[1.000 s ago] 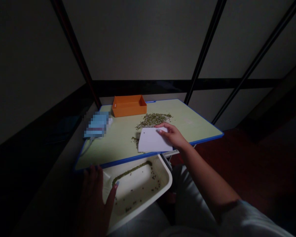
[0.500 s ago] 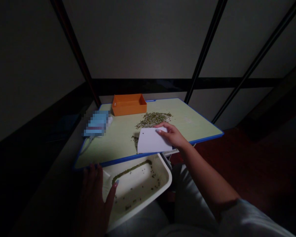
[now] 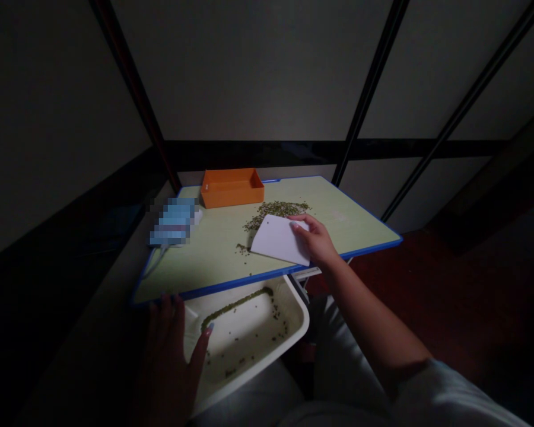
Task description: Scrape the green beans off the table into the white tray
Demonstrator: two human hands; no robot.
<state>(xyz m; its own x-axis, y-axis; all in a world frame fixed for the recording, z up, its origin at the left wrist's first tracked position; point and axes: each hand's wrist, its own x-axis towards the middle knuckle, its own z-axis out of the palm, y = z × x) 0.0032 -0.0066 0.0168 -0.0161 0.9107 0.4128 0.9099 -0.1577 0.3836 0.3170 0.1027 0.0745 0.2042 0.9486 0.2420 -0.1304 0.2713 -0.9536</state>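
My right hand (image 3: 317,240) grips a flat white scraper card (image 3: 280,239) and holds it over the pale green tabletop (image 3: 213,255), just in front of a pile of small green beans (image 3: 276,210). A few loose beans (image 3: 241,249) lie left of the card. My left hand (image 3: 171,356) clasps the left rim of a white tray (image 3: 271,362) held below the table's near blue edge, thumb inside the rim. Inside the tray lies a line of green beans (image 3: 235,305) along its far wall, and scattered ones lie on its floor.
An orange open box (image 3: 232,187) stands at the table's back left. A blurred blue object (image 3: 173,222) with a white cable sits at the left edge. Black frame bars (image 3: 365,95) rise behind the table. My lap lies under the tray.
My right hand has carried the white card away from the near edge, back toward the bean pile, and tilted it. The left hand and tray have stayed put.
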